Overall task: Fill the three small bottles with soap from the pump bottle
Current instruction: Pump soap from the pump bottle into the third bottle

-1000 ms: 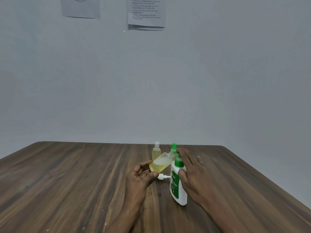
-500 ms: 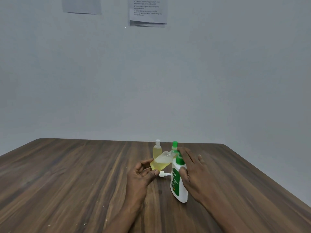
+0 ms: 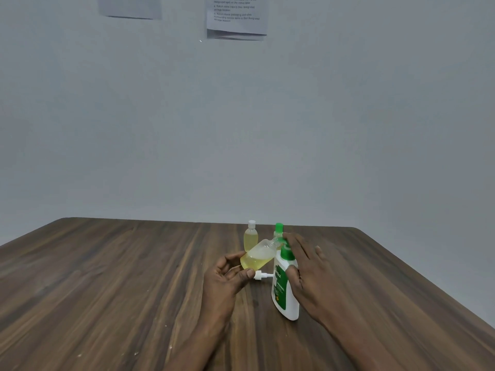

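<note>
While both forearms reach in from the bottom edge of the frame, I read the right hand (image 3: 308, 274) as grasping the pump bottle (image 3: 284, 297), which stands upright on the wooden table (image 3: 107, 277) just right of centre. Its thumb braces against the white shoulder and its fingers lie nearly straight over the green pump head. The left hand (image 3: 226, 277), palm turned up with fingers curled, cradles a small clear bottle (image 3: 257, 256) just left of the pump bottle. That bottle is tilted, neck up and to the right, with its open mouth at the pump head under the right fingertips. Yellow soap pools in its lower part. Between the left thumb and the pump bottle's label I see a small white cap piece (image 3: 261, 275) on its side; whether it touches either I cannot tell. Further up the frame, a second small bottle (image 3: 251, 238) with a white cap stands upright, yellow inside. Just beside it, mostly hidden by the right fingers, stands a green-capped bottle (image 3: 278, 228). Past the table's far edge is a grey wall (image 3: 375, 116), with two paper sheets (image 3: 235, 17) at the top.
</note>
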Action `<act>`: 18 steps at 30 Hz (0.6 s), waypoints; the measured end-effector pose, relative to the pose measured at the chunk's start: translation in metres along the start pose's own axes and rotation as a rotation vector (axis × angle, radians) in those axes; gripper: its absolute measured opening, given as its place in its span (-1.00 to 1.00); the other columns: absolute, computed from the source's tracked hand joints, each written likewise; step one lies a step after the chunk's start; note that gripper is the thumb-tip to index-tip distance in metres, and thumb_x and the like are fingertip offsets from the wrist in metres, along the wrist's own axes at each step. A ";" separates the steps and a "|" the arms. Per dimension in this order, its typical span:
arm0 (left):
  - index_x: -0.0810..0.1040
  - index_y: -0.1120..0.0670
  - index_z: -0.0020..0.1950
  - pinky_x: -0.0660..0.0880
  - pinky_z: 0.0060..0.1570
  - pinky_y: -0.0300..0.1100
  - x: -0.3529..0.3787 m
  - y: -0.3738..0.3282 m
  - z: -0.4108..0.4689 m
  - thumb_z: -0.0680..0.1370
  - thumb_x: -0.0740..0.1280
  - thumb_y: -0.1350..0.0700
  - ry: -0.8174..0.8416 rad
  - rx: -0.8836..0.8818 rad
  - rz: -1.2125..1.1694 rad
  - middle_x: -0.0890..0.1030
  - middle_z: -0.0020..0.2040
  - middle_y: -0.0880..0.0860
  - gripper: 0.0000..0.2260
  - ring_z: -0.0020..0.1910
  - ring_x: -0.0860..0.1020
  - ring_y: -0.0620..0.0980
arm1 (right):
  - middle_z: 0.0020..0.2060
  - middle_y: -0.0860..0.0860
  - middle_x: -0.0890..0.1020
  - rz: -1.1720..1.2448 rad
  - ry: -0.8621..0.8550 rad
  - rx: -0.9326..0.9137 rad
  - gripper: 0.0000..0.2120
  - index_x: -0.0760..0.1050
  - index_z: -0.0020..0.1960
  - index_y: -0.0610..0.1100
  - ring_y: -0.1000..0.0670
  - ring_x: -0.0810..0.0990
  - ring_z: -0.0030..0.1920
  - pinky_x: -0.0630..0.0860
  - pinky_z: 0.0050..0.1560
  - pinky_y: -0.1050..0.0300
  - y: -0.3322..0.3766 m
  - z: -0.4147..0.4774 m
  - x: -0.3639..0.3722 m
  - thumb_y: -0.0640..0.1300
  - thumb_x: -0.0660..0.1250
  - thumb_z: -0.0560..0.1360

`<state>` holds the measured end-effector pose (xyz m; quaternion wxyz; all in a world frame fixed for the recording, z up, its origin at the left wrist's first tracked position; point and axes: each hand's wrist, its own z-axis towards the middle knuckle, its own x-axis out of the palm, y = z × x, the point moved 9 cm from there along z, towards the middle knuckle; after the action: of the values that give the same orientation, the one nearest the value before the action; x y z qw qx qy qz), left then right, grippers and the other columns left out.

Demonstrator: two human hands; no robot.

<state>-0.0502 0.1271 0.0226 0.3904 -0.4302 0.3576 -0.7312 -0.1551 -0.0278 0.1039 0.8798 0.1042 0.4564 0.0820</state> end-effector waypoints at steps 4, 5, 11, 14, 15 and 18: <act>0.63 0.17 0.13 0.65 -0.11 -0.20 0.001 -0.002 0.000 0.42 0.48 0.43 0.001 0.002 -0.007 0.75 0.00 0.08 -0.67 0.00 0.72 0.03 | 0.39 0.23 0.26 0.009 -0.041 0.000 -0.41 0.10 0.47 0.10 0.20 0.30 0.21 0.24 0.39 0.04 0.000 -0.001 -0.003 -0.04 0.01 0.43; 0.63 0.17 0.13 0.65 -0.11 -0.21 0.001 -0.004 0.000 0.42 0.49 0.42 0.000 0.007 -0.008 0.75 0.00 0.07 -0.67 0.00 0.72 0.02 | 0.39 0.24 0.26 0.008 -0.045 -0.003 -0.40 0.08 0.48 0.11 0.21 0.29 0.22 0.23 0.41 0.04 0.000 -0.001 -0.003 -0.03 0.01 0.44; 0.63 0.18 0.14 0.64 -0.13 -0.23 0.000 -0.014 0.003 0.42 0.49 0.41 -0.007 0.042 -0.021 0.75 0.01 0.08 -0.67 0.00 0.72 -0.01 | 0.42 0.22 0.25 0.022 -0.031 0.005 -0.44 0.11 0.49 0.09 0.18 0.27 0.37 0.07 0.50 0.00 -0.001 0.004 -0.007 -0.12 0.10 0.51; 0.63 0.19 0.16 0.64 -0.10 -0.21 -0.004 -0.013 0.004 0.43 0.47 0.42 -0.009 0.037 -0.027 0.74 0.03 0.10 -0.67 0.03 0.72 0.02 | 0.41 0.22 0.26 0.016 -0.006 0.002 -0.47 0.15 0.47 0.08 0.15 0.31 0.35 0.10 0.47 0.00 -0.001 0.003 -0.004 -0.12 0.09 0.52; 0.63 0.19 0.17 0.64 -0.10 -0.21 -0.005 -0.012 0.004 0.44 0.47 0.42 -0.007 0.033 -0.026 0.74 0.03 0.10 -0.66 0.04 0.72 0.02 | 0.40 0.22 0.27 0.009 0.001 -0.001 -0.48 0.16 0.46 0.08 0.15 0.32 0.33 0.12 0.46 0.01 0.000 0.002 -0.004 -0.11 0.07 0.51; 0.63 0.18 0.18 0.63 -0.11 -0.23 -0.006 -0.011 0.004 0.43 0.48 0.41 -0.004 0.031 -0.012 0.74 0.02 0.08 -0.66 0.03 0.72 0.01 | 0.40 0.20 0.27 -0.016 0.007 -0.010 -0.48 0.16 0.46 0.06 0.14 0.33 0.32 0.15 0.43 0.03 0.000 0.001 -0.002 -0.13 0.09 0.52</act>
<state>-0.0478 0.1363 0.0318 0.3932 -0.4278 0.3428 -0.7382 -0.1550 -0.0280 0.1063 0.8795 0.0959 0.4597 0.0775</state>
